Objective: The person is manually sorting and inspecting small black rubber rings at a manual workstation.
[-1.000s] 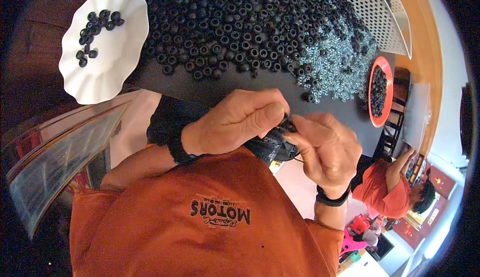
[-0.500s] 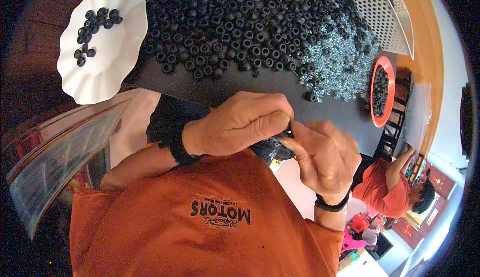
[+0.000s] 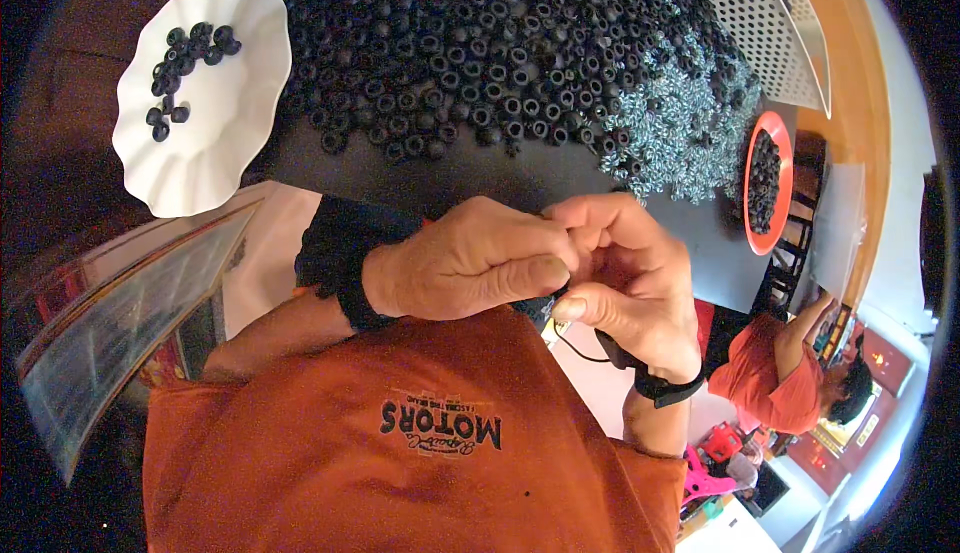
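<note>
A person in an orange shirt (image 3: 420, 453) is working close to the chest, both hands pressed together. The left hand (image 3: 465, 268) is lying curled across the front, knuckles up, fingers closed toward the right hand (image 3: 625, 273), whose thumb and fingertips are pinching inward at the same spot. A small dark piece (image 3: 562, 291) is just showing between them; the left hand is covering most of it, so what it is and which hand is gripping it cannot be told. A black band is circling each wrist.

Beyond the hands, a large heap of black rubber rings (image 3: 480, 63), round with open centres and far too many to count, is spreading over a dark table (image 3: 480, 178). A smaller pile of shiny silver metal rings (image 3: 680, 133) is touching its right edge. One white scalloped plate (image 3: 225, 143) on the left is holding about a dozen black rings. One orange dish (image 3: 752, 208) on the right is holding more. A white perforated tray (image 3: 750, 8) is sitting at the top right. Another person in orange (image 3: 775, 383) is bending over at the lower right.
</note>
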The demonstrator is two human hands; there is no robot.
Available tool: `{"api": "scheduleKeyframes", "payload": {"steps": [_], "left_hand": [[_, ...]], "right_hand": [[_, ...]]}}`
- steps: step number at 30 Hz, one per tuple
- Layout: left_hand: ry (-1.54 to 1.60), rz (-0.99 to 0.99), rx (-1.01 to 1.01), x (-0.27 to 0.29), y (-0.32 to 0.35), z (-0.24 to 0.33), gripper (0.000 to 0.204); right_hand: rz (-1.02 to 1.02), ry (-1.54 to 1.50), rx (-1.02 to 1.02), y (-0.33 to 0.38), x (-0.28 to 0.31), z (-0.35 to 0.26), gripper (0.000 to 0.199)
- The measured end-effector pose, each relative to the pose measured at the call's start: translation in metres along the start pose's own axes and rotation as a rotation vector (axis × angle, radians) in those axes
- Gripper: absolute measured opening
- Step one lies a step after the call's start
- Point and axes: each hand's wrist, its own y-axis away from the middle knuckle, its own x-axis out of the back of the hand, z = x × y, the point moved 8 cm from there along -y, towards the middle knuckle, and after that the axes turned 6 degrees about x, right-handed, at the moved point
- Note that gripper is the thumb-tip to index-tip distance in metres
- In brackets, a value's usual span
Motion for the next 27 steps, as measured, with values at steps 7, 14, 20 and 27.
{"api": "scheduleKeyframes", "payload": {"steps": [7, 14, 20, 27], "left_hand": [[0.059, -0.018, 0.026, -0.001, -0.003, 0.000, 0.031], [-0.015, 0.004, 0.044, 0.001, -0.001, -0.005, 0.033], [-0.030, -0.025, 0.117, 0.001, -0.001, -0.008, 0.031], [-0.035, 0.092, 0.075, 0.006, -0.003, -0.004, 0.034]], "right_hand": [[-0.007, -0.074, -0.012, -0.001, -0.003, 0.004, 0.037], [-0.006, -0.200, -0.044, 0.000, -0.006, 0.012, 0.029], [-0.048, -0.223, 0.032, -0.004, -0.008, 0.016, 0.027], [-0.075, -0.279, 0.001, -0.011, -0.010, 0.019, 0.025]]}}
